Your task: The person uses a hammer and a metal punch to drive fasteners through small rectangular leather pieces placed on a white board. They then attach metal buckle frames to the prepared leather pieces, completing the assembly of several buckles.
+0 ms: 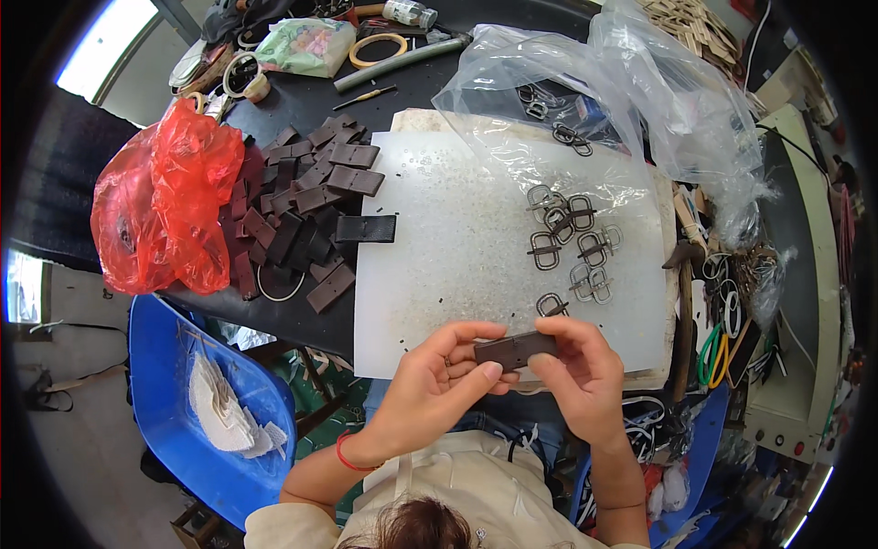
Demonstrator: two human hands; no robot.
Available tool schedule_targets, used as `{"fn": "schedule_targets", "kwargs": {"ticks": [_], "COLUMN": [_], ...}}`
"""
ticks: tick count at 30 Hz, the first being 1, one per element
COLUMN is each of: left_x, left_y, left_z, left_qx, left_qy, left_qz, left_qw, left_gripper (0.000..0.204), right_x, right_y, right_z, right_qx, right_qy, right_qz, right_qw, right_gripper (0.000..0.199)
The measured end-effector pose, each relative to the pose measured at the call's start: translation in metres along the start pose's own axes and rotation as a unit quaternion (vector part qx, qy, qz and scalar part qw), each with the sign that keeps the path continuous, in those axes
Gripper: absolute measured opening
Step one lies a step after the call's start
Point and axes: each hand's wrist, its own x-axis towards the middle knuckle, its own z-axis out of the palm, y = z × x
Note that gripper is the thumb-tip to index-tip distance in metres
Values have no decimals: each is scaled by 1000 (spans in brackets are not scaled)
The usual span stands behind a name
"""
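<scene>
A short, dark brown leather strap piece [515,350] is held level between both hands, over the front edge of the white cutting board [430,302]. My left hand [446,371] pinches its left end, thumb in front and fingers behind. The right end is gripped by the thumb and fingers of my right hand [583,371]. Just behind the right fingers lies a metal buckle [551,306]. Several more double-loop buckles [544,250] are scattered on the board's right half. One black strap piece [366,229] rests across the board's left edge.
A heap of brown leather pieces [311,188] lies left of the board, beside a red plastic bag [165,201]. Clear plastic bags [677,101] cover the back right. A hammer [683,311] stands along the right edge. Below left is a blue tub [155,366] holding white scraps.
</scene>
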Motion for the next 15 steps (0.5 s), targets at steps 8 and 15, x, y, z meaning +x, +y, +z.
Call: {"fn": "schedule_targets", "kwargs": {"ticks": [8,15], "left_x": [5,-1], "left_y": [-4,-11], "left_z": [-8,-1], "left_qx": [45,286], "left_qy": [-11,43], "left_qz": [-16,84], "left_qw": [999,954], "left_gripper": [29,30], "right_x": [-1,-5], "right_y": [0,-9], "right_z": [6,12], "right_qx": [-185,-257], "right_qy": [3,-1], "right_qz": [-130,-164], "right_qw": [974,952], "right_gripper": [32,27]}}
